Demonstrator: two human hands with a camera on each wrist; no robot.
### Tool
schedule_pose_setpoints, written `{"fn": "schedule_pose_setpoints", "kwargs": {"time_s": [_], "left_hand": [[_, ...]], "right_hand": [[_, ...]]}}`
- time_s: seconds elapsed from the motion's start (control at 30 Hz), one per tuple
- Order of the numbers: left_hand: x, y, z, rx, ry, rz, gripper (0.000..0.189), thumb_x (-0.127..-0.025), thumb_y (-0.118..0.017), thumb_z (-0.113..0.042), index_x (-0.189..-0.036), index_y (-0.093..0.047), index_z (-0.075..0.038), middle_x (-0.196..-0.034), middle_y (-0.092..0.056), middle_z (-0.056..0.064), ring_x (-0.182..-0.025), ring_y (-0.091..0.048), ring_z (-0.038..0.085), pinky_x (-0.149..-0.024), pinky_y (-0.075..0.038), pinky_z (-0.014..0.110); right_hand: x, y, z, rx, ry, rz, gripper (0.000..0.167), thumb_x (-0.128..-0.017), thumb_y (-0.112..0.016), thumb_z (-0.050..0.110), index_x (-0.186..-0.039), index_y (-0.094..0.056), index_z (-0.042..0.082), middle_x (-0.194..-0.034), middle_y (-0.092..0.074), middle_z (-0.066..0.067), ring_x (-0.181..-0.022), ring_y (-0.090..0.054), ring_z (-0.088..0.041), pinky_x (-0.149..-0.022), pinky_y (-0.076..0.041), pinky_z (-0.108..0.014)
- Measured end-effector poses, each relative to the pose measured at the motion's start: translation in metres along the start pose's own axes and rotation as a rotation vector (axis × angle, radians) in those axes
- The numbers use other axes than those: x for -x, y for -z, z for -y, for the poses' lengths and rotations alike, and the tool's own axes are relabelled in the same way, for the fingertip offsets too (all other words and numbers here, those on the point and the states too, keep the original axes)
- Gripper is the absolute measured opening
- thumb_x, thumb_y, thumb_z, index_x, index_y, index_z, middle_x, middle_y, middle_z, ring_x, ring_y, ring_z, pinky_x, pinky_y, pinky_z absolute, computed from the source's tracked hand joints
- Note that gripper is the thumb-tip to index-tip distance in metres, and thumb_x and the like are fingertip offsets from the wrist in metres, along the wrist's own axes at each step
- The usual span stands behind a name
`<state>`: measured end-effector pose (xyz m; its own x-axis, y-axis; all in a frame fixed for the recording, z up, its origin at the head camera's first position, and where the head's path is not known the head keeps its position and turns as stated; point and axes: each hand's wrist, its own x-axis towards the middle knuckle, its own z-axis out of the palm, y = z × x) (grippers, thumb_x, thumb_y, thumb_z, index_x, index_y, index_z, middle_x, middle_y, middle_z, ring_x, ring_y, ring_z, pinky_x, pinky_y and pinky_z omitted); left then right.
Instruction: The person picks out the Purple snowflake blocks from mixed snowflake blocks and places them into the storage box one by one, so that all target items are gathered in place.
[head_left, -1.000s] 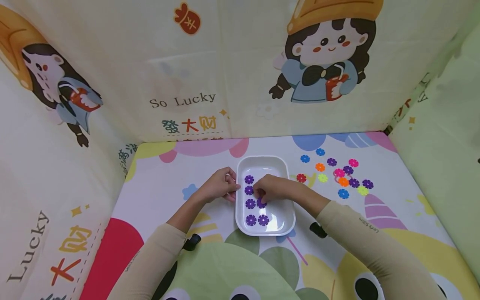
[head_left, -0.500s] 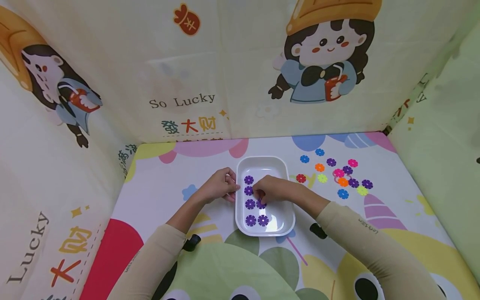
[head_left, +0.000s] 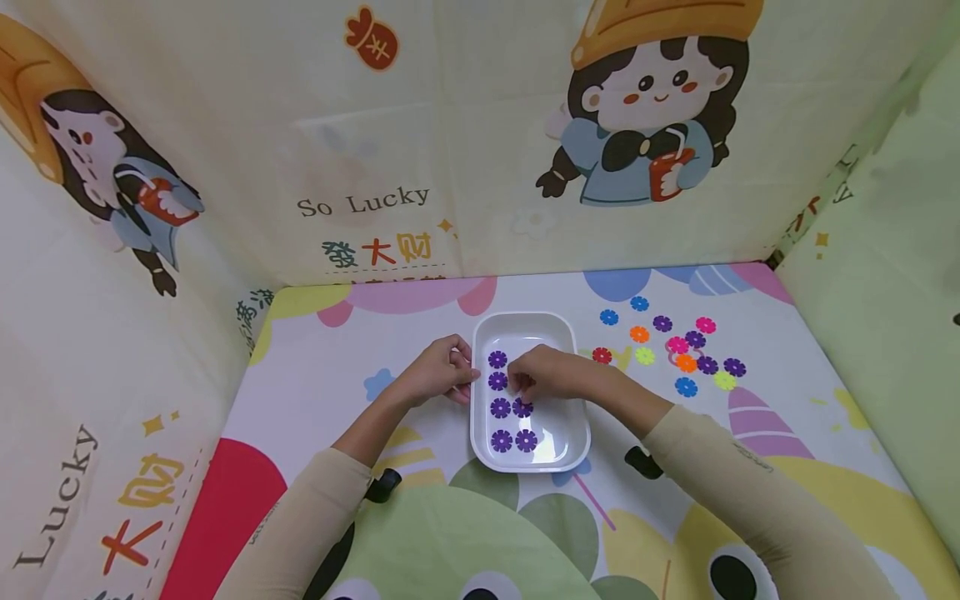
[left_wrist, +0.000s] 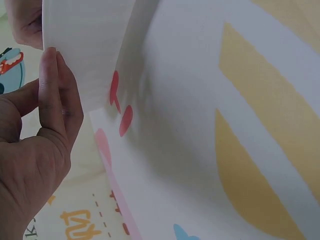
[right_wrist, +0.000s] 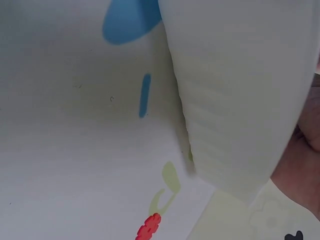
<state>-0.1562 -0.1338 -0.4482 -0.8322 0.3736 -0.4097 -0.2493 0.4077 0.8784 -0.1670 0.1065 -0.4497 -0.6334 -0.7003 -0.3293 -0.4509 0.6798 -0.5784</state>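
A white rectangular tray point(head_left: 558, 446) stands in the middle of the table, with several purple snowflake discs point(head_left: 502, 441) in rows on its left half. At its left rim my left hand point(head_left: 441, 370) grips the edge; in the left wrist view, its fingers point(left_wrist: 50, 95) lie against the tray's outer wall. My right hand point(head_left: 547, 373) reaches in over the right rim with fingers curled. Its fingertips pinch a purple snowflake disc point(head_left: 521, 409) in the second column, just above another at the front. In the right wrist view the tray wall point(right_wrist: 240, 100) hides the fingertips.
Loose snowflake discs in blue, orange, pink, yellow and purple point(head_left: 707, 365) lie scattered at the right back of the table. One red disc point(head_left: 602, 356) is close to the tray's right side. A printed curtain point(head_left: 495, 150) rises behind the table's back edge.
The right hand has lifted very slightly, showing more of the purple disc under its fingertips, and the right forearm has shifted a little to the right. The left hand and tray stay put.
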Motion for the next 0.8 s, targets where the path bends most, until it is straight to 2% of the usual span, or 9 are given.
{"fn": "schedule_pose_setpoints", "kwargs": {"time_s": [0.23,0.37,0.63,0.8], "left_hand": [[0.000,0.000,0.001,0.020,-0.011,0.010,0.027,-0.097,-0.066,0.001,-0.117,-0.048,0.003,-0.087,-0.066,0.018,-0.060,-0.070,0.018,-0.067,-0.068,0.049],[0.000,0.000,0.001,0.019,-0.009,0.004,0.026,-0.098,-0.066,0.000,-0.117,-0.049,0.003,-0.086,-0.065,0.016,-0.060,-0.070,0.019,-0.069,-0.067,0.053],[-0.001,-0.001,0.003,0.004,0.005,0.000,0.026,-0.098,-0.067,-0.002,-0.117,-0.049,0.002,-0.086,-0.065,0.014,-0.061,-0.070,0.019,-0.071,-0.067,0.053],[-0.001,-0.001,0.002,0.008,0.003,-0.002,0.026,-0.097,-0.067,-0.001,-0.116,-0.049,0.002,-0.089,-0.066,0.017,-0.060,-0.070,0.019,-0.069,-0.068,0.050]], "right_hand": [[0.019,0.007,-0.005,-0.020,0.060,-0.110,0.014,-0.089,-0.082,0.012,-0.098,-0.072,0.013,-0.085,-0.066,0.007,-0.081,-0.060,-0.012,-0.076,-0.061,-0.019],[0.035,0.011,-0.011,-0.058,0.065,-0.181,0.015,-0.088,-0.082,0.011,-0.100,-0.072,0.012,-0.086,-0.065,0.007,-0.081,-0.060,-0.013,-0.074,-0.061,-0.019],[0.071,0.019,-0.027,-0.145,-0.012,-0.327,0.021,-0.089,-0.082,0.011,-0.107,-0.072,0.009,-0.091,-0.069,0.003,-0.082,-0.062,-0.016,-0.072,-0.064,-0.021],[0.091,0.023,-0.043,-0.143,-0.034,-0.420,0.020,-0.087,-0.083,0.010,-0.104,-0.073,0.011,-0.092,-0.070,0.003,-0.083,-0.064,-0.016,-0.073,-0.064,-0.022]]}}
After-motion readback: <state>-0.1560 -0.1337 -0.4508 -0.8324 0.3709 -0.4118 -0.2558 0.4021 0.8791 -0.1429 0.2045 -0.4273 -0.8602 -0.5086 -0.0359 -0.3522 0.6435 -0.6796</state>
